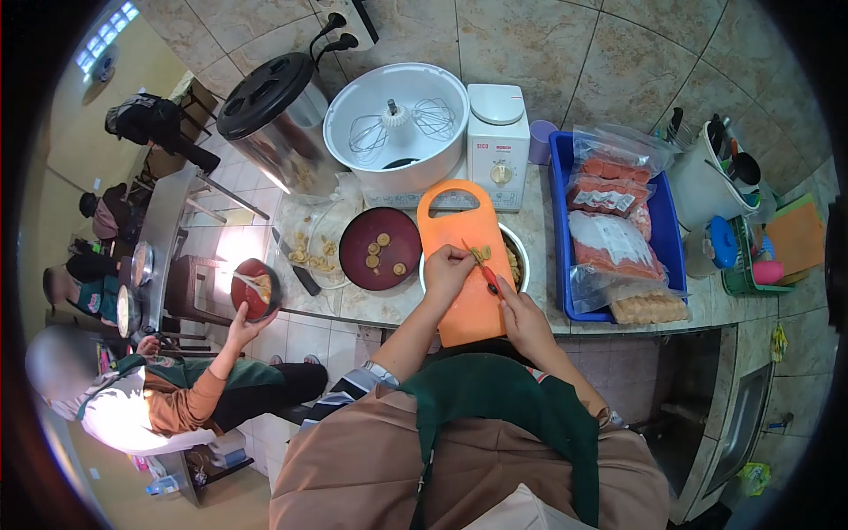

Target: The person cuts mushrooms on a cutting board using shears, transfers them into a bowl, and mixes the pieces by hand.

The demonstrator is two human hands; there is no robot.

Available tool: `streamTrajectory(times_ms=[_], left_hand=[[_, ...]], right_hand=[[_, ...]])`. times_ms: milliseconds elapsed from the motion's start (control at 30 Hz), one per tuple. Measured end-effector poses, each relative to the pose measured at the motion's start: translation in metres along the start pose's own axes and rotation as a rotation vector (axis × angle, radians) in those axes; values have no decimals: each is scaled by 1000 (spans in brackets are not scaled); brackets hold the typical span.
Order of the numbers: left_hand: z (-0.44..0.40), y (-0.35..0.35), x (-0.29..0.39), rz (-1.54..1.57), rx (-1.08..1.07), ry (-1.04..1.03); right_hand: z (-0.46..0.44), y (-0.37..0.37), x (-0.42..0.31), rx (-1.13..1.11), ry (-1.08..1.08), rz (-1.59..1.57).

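An orange cutting board (459, 212) lies across a white bowl (527, 278), whose contents show only at the right side. My left hand (449, 276) is closed, its fingertips pinching a small yellowish-green food piece (481, 253) on the board. My right hand (526, 320) grips a small red-handled knife (488, 276), with its blade pointing at that piece. Left of the board, a dark red plate (353, 238) holds several small brownish rounds (382, 239). Similar pieces (309, 256) lie in a clear plastic bag farther left, beside a dark-handled knife (305, 278).
A white mixer bowl (396, 159) with whisks and a steel urn (283, 132) stand at the back. To the right, a blue tray (558, 221) holds packs of red meat. At left, a co-worker (190, 397) holds a red bowl (254, 305) near the counter's edge.
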State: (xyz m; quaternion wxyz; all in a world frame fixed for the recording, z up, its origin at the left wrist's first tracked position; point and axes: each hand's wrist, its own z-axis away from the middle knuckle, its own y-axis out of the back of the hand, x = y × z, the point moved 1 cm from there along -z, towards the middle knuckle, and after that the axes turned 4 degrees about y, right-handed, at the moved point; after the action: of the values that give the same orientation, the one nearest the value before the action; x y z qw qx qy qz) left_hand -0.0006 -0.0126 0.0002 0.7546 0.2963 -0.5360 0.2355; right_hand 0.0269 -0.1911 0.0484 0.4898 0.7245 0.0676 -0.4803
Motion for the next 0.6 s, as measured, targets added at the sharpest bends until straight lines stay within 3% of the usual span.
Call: streamTrajectory(times_ms=[267, 600], left_hand=[[-2, -1, -13, 133, -8, 18], [4, 2, 5, -20, 18, -13]], right_hand=[[34, 11, 7, -55, -49, -3], [39, 20, -1, -12, -26, -2]])
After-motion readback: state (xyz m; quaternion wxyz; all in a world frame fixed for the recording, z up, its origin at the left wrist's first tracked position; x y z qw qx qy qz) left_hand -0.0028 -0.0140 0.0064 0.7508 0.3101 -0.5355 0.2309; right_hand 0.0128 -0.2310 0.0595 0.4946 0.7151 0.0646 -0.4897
